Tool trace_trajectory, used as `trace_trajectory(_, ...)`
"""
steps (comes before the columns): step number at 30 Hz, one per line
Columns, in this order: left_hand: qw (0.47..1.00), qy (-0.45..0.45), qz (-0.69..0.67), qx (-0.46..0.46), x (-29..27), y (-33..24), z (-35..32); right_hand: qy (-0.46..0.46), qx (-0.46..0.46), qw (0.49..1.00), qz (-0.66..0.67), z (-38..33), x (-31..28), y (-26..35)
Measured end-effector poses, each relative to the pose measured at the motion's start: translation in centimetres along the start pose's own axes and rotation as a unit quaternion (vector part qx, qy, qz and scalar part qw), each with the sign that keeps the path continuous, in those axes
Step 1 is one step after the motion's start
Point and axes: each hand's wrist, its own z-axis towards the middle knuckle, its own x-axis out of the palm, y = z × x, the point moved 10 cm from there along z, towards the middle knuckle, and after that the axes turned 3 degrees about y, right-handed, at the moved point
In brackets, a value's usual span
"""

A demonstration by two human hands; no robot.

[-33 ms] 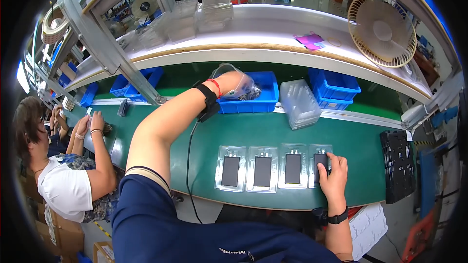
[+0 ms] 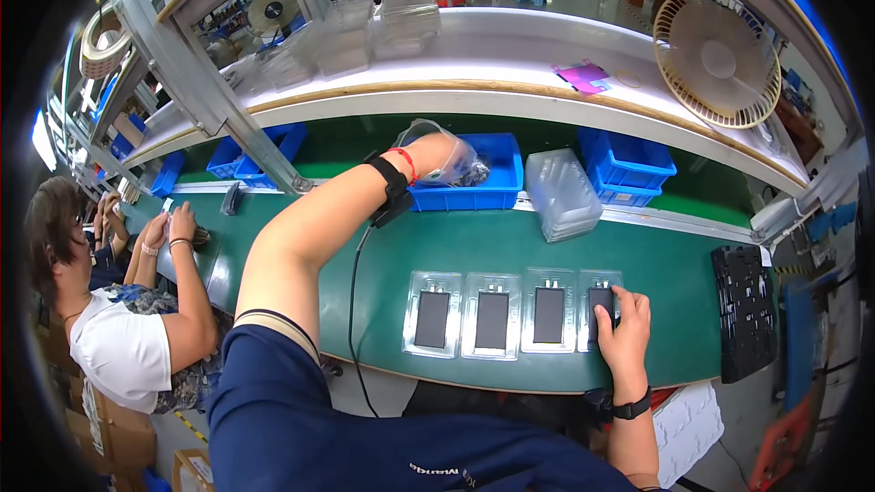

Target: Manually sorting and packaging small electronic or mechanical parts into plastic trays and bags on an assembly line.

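Rightmost tray [image 2: 597, 310] under right hand [image 2: 624, 328]; left hand [image 2: 439, 153] in blue bin [image 2: 497, 184].

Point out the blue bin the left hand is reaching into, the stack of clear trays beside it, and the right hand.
blue bin [image 2: 499, 184], head view, front wall right of the hand.
stack of clear trays [image 2: 562, 193], head view, top tray's middle.
right hand [image 2: 622, 328], head view, back of the hand.
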Motion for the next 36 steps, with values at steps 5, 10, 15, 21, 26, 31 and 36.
trace_trajectory(5,0.992,-0.024,0.125,0.001,0.2,-0.1,0.3,-0.002,0.004,1.000,-0.008,-0.1,0.1,-0.1)
trace_trajectory(10,0.982,-0.050,0.177,-0.033,-0.1,1.2,0.2,-0.001,0.004,1.000,-0.007,-0.2,0.1,0.0)
trace_trajectory(15,0.984,-0.148,0.099,-0.002,-2.4,2.1,-1.8,-0.004,-0.004,1.000,-0.004,-0.3,0.0,0.3)
trace_trajectory(21,0.975,-0.181,-0.120,-0.046,-4.0,2.5,-3.8,-0.007,-0.005,1.000,-0.006,-0.2,-0.1,0.1)
trace_trajectory(26,0.981,-0.094,-0.153,-0.068,-2.1,2.2,-4.4,-0.006,-0.001,1.000,-0.006,-0.2,-0.1,0.3)
trace_trajectory(31,0.977,-0.119,-0.150,-0.091,-2.9,2.5,-5.4,-0.001,-0.002,1.000,-0.010,-0.3,0.0,0.2)
trace_trajectory(36,0.930,-0.151,-0.288,-0.172,-2.3,5.0,-6.8,0.009,-0.004,1.000,0.008,0.0,-0.2,0.2)
